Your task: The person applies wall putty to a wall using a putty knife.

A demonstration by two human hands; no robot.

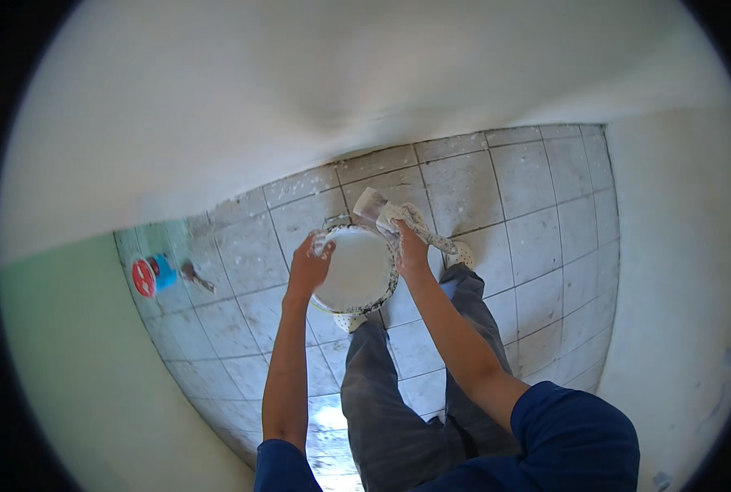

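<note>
A round bucket (355, 310) of white paint (353, 266) is in front of my legs, its dark rim spattered with paint. My left hand (311, 261) is at the bucket's left rim, its paint-smeared fingers curled over the edge. On the other side, my right hand (410, 244) is closed around a wide paintbrush (390, 213) caked in white. The brush's bristles point up and to the left, just beyond the bucket's far right rim. Its handle sticks out to the right of my hand.
A small blue tub with a red lid (144, 277) lies at the far left, with a dark brush-like tool (197, 277) beside it. White spatters mark the tiled floor (537, 230). Pale walls (341, 82) enclose it. My spotted shoes (462, 256) flank the bucket.
</note>
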